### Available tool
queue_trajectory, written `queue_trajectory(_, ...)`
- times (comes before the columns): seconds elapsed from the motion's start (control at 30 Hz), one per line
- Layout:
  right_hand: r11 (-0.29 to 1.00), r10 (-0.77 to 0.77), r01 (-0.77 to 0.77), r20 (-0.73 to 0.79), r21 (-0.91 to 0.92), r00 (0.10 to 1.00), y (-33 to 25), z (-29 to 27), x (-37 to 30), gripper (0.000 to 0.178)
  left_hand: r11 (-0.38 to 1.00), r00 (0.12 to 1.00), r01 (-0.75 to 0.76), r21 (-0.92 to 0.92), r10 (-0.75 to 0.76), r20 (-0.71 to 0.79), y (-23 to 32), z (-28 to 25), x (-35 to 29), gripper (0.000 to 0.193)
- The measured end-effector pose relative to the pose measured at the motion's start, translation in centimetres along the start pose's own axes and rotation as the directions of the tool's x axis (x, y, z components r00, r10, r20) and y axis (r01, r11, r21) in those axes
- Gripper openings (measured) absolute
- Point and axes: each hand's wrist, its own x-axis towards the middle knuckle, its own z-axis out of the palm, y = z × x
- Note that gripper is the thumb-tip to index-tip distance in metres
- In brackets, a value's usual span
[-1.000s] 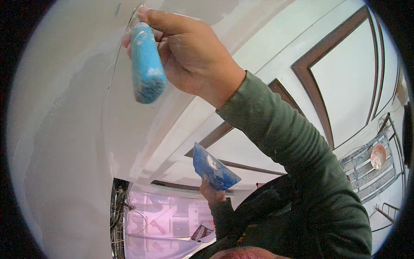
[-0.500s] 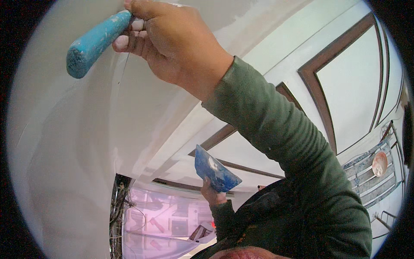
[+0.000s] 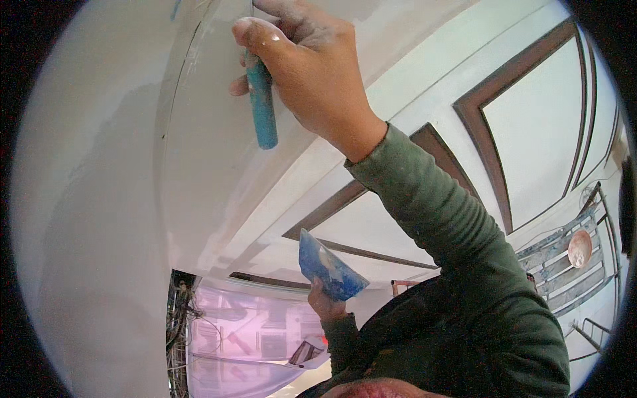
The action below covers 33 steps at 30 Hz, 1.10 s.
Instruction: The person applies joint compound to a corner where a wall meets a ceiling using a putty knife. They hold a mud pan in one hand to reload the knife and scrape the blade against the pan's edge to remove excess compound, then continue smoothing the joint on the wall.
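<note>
My right hand (image 3: pixel 312 60) is raised at the top, closed round the blue handle (image 3: pixel 264 113) of a putty knife. The handle points down, and the blade lies almost wholly beyond the upper edge. Close by is a smooth whitish plastered surface (image 3: pixel 206 172) with a dark crack line; whether the blade touches it cannot be seen. Lower down, my left hand (image 3: pixel 325 302) grips a blue putty board (image 3: pixel 328 268) by its lower edge. White compound is smeared on the board's face, and it is tilted.
Brown-framed white panels (image 3: pixel 531 119) fill the right side. A slatted platform (image 3: pixel 570 272) at far right bears a round pinkish bowl (image 3: pixel 580 249). Loose cables (image 3: pixel 180 325) hang in a dark opening at lower left, beside pinkish translucent sheeting (image 3: pixel 245 325).
My right hand has moved right and turned, so the putty knife's handle now points nearly straight down instead of down-left. My left hand and the board have hardly moved.
</note>
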Motion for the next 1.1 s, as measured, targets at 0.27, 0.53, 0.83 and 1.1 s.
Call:
queue_trajectory(0.27,0.995,-0.072,0.076,0.065,-0.065,0.995,3.7,2.8,-0.5,0.029,0.981,0.943,-0.105,0.161,0.149,-0.297,-0.5,-0.3,0.1,0.029)
queue_trajectory(0.53,0.988,-0.146,0.146,0.015,-0.053,0.989,10.2,8.3,-4.3,0.031,0.956,0.964,-0.139,0.26,0.19,-0.184,0.5,-5.7,-0.3,0.045)
queue_trajectory(0.83,0.966,-0.147,0.164,0.098,-0.199,0.984,11.1,7.5,-9.2,0.03,0.997,0.989,-0.071,-0.033,0.066,-0.133,1.4,-5.0,-0.2,0.051)
queue_trajectory(1.1,0.927,-0.272,0.274,0.044,-0.256,0.961,3.8,1.7,-0.7,0.031,0.997,0.997,0.005,-0.082,-0.011,-0.071,0.9,-3.5,-0.1,0.048)
